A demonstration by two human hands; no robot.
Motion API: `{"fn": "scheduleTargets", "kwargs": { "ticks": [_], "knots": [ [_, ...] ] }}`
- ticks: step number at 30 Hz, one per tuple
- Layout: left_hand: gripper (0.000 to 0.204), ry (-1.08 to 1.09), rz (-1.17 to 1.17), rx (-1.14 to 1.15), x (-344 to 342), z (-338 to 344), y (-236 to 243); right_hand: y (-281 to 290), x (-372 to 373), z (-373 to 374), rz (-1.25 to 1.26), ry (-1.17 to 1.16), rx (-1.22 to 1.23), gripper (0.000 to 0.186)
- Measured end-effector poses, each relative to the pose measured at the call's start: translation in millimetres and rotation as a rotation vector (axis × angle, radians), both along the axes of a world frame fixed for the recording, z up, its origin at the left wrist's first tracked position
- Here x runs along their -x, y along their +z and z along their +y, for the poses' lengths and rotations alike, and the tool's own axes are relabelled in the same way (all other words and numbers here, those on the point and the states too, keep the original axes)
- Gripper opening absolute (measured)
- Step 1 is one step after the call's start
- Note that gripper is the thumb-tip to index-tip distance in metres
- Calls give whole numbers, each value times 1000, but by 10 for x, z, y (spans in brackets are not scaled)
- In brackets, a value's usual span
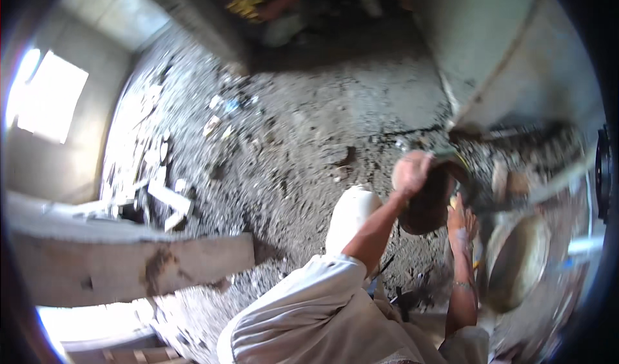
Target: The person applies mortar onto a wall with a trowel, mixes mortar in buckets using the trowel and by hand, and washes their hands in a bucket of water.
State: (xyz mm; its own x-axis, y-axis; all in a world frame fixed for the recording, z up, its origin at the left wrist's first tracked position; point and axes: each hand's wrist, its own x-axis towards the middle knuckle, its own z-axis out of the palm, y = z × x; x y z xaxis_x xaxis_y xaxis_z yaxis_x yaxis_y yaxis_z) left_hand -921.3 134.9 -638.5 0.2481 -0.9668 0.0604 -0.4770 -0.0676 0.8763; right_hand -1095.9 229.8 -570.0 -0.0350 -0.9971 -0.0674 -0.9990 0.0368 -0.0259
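My left hand (412, 172) is closed on the upper left rim of a dark reddish-brown round basin (422, 203). The basin is tilted, and its inside is too dark to make out. Close to its right side is my right hand (460, 225), blurred, with a small yellow piece at the fingertips. Whether the fingers grip that piece or only lie against it cannot be told. Just right of my right forearm stands a round, pale-rimmed pan (519, 261), tipped on its side.
Rough rubble ground (290, 145) spreads ahead and left. A concrete beam (193, 264) juts in from the left, near wood scraps (169, 197). Grey walls (490, 35) rise at the far right. A brick-like block (516, 183) lies beyond the pan. A bright window (55, 96) is at left.
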Motion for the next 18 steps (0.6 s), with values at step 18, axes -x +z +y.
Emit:
{"fn": "scheduleTargets", "kwargs": {
  "ticks": [18],
  "knots": [
    [54, -25, 16, -163, -170, 156, 242, -1429, -97, 329, -296, 256, 29, 22]
  ]
}}
